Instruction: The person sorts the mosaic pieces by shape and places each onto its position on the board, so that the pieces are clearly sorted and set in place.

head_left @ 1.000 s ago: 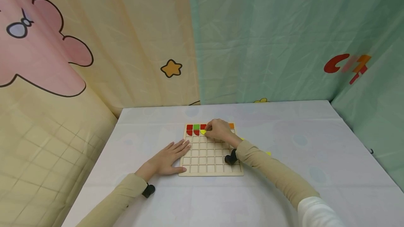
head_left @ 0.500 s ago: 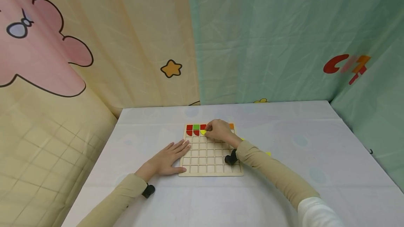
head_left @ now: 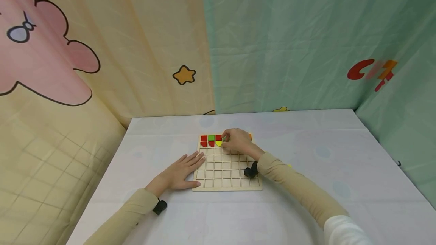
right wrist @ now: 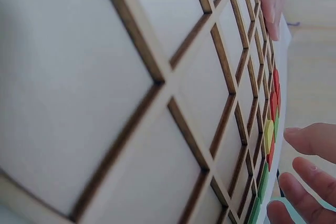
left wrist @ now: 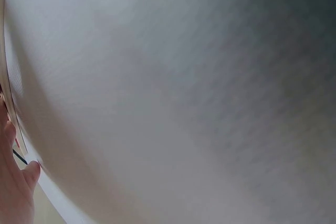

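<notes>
My left hand [head_left: 182, 171] lies flat with fingers spread, fingertips and thumb on the left edge of a wooden grid board [head_left: 226, 182]. Over the board's far rows hovers my right hand [head_left: 239, 141], thumb and fingers loosely bent. The right wrist view shows a gap between its thumb [right wrist: 310, 141] and fingers, with nothing held. Just left of those fingertips, a yellow rounded tile [head_left: 218, 144] sits in the second row. Two red quarter-round tiles [head_left: 203, 144] fill the cells left of it. The far row has red square tiles [head_left: 203, 138] and a green square tile [head_left: 211, 138].
An orange tile [head_left: 250, 136] shows at the far row's right end, past the hand. A bit of a yellow piece [head_left: 289, 165] peeks out beside the right sleeve. White cloth covers the table [head_left: 163, 135], with printed curtains [head_left: 252, 48] behind and at the sides.
The right thumb and fingers have come slightly away from the yellow tile, and a bit of green now shows between them. The left hand has stayed put.
</notes>
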`<action>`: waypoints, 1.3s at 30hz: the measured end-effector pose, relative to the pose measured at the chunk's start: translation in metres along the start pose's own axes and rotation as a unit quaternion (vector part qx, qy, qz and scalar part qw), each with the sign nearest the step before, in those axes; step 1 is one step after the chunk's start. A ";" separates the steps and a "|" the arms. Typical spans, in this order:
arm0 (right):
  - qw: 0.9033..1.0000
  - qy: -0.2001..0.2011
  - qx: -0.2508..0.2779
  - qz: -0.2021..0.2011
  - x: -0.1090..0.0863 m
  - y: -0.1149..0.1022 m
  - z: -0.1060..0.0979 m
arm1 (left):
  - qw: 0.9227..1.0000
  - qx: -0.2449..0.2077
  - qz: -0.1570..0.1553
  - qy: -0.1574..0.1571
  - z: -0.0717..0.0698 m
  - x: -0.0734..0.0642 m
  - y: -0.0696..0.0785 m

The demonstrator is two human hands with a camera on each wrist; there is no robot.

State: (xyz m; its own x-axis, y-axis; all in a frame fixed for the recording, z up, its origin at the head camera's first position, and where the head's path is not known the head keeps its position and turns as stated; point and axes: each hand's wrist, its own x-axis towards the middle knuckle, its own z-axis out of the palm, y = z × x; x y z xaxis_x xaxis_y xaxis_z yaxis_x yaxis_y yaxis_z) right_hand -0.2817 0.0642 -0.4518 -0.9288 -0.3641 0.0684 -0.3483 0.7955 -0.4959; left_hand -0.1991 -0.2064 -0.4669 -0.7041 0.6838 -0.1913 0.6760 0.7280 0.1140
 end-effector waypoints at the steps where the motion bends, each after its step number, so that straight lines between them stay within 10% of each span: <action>1: 1.000 0.000 0.002 0.000 -0.001 0.000 -0.001 | 1.000 0.000 0.000 0.000 0.000 0.000 0.000; 39: 0.998 0.032 0.002 0.047 -0.055 0.059 -0.055 | 1.000 -0.003 0.001 -0.001 -0.002 0.000 0.002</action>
State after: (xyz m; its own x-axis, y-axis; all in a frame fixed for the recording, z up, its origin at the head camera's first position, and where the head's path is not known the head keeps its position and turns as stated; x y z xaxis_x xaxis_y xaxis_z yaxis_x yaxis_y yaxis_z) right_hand -0.2582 0.1581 -0.4373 -0.9638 -0.2555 0.0763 -0.2583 0.8230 -0.5059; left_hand -0.1983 -0.2052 -0.4643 -0.7025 0.6850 -0.1929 0.6760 0.7271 0.1200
